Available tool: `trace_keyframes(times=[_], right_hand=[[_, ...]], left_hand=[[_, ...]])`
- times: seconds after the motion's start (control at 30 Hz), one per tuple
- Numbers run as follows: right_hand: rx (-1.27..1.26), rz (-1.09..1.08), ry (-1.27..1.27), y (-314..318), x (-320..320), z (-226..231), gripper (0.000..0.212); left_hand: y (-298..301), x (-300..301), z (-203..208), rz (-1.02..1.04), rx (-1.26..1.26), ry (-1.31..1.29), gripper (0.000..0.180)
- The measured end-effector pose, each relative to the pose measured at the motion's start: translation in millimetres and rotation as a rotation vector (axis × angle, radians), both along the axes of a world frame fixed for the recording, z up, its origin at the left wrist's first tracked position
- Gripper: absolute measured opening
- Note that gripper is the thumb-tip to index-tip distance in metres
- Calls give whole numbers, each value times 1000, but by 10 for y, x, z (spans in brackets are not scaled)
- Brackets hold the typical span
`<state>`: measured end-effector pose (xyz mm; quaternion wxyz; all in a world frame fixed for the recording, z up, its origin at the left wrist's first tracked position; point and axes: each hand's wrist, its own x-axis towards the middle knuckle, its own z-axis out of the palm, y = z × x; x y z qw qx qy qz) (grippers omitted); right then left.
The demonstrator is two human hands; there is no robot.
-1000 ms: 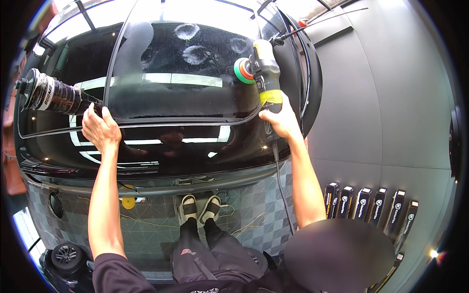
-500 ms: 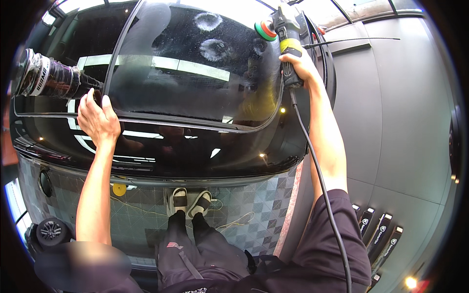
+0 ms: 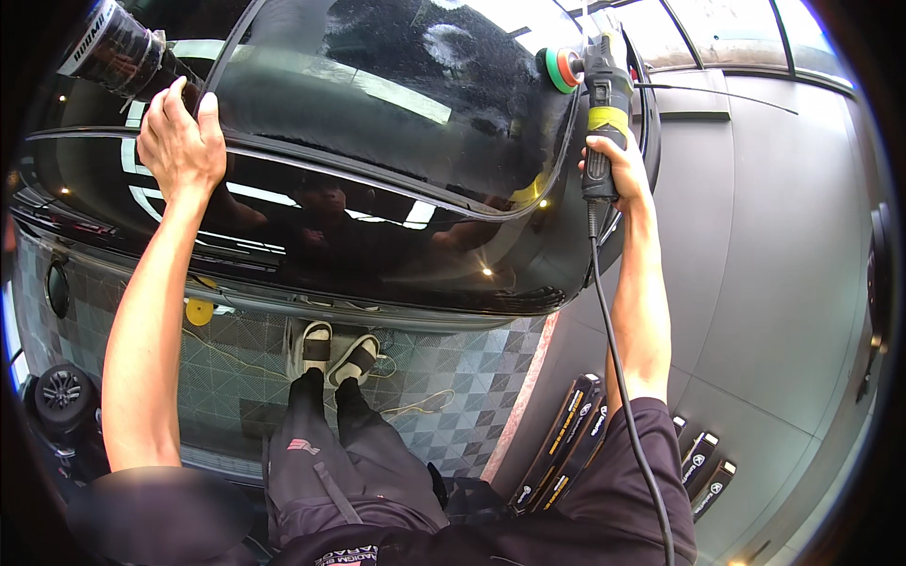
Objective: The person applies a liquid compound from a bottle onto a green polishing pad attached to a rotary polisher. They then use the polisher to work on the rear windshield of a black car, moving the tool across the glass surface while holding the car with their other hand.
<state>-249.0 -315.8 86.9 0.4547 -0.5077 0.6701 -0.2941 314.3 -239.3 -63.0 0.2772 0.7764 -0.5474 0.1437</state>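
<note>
My right hand (image 3: 621, 165), at the right, wraps round the grip of a black power polisher (image 3: 607, 102) with a yellow band. Its round green-and-orange pad (image 3: 559, 70) is tilted on edge over the right end of a dark glass panel (image 3: 330, 118) in the black car. I cannot tell whether the pad touches the glass. Whitish smudges mark the glass left of the pad. My left hand (image 3: 181, 143) rests open on the car at the panel's left edge, thumb apart. Just beyond its fingertips lies a dark cylinder (image 3: 115, 55) in clear film with a white band.
From the polisher a black cord (image 3: 606, 311) runs down over my right arm. A grey panelled wall (image 3: 783, 245) stands at the right, long dark boxes (image 3: 564, 439) near its foot. Below the car are patterned floor tiles (image 3: 453, 377), a yellow disc (image 3: 199, 311) and a wheel (image 3: 62, 396).
The view has shifted, so the car sits higher in it. The polisher has moved right in the picture, and its pad now stands more on edge. My left hand stays on the car.
</note>
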Motion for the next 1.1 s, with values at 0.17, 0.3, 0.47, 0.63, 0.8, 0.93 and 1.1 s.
trace_keyframes(times=[0.17, 0.3, 0.47, 0.63, 0.8, 0.93, 1.1], right_hand=[[3, -44, -33, 159, 50, -24, 50], [-4, -46, -9, 288, 20, -19, 50], [32, -40, -46, 486, 21, -2, 50], [20, -63, -16, 711, 44, -3, 53], [-33, -83, 25, 910, 31, -69, 54], [-41, -98, 18, 1109, 104, -99, 55], [-33, -124, -54, 1399, 205, -131, 55]], left_hand=[[3, -3, -4, 13, 0, -12, 55], [-20, -14, 21, 20, 7, -14, 54], [-32, 25, -16, 3, -10, -4, 58], [-50, 86, -69, -9, -8, 23, 60], [-56, 27, -30, 44, 13, -56, 58], [-67, 59, -45, 41, 9, -15, 61], [-107, 101, -125, 27, 24, 35, 63]])
